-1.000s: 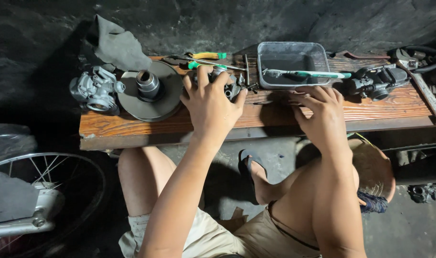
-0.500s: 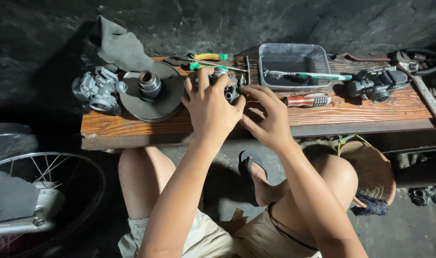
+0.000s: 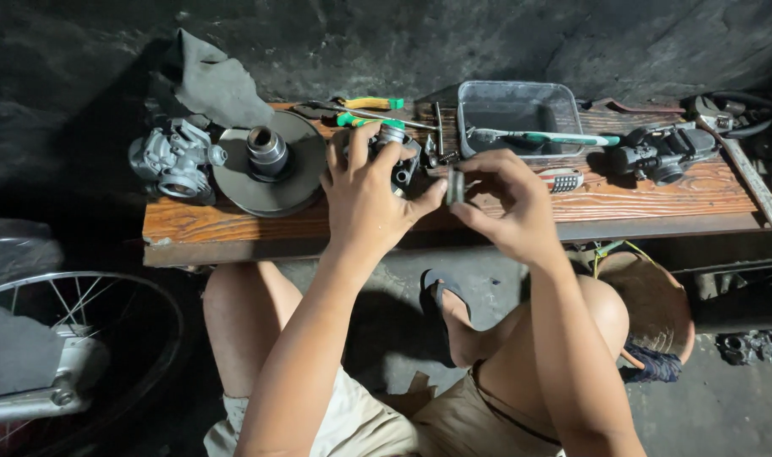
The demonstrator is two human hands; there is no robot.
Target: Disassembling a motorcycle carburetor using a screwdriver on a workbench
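Over the bench, the right hand has lifted, pinching a small ring; the left hand stays clamped on the carburetor.

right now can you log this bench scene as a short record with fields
surface: wooden plank bench
left hand: grip on a metal carburetor part resting on the bench
right hand: pinching a small dark ring-like piece beside the left thumb
left of hands: round metal disc with hub, grey carburetor, grey rag
behind hands: green-handled pliers, clear plastic tray with a toothbrush across it
right end: black carburetor, wrench
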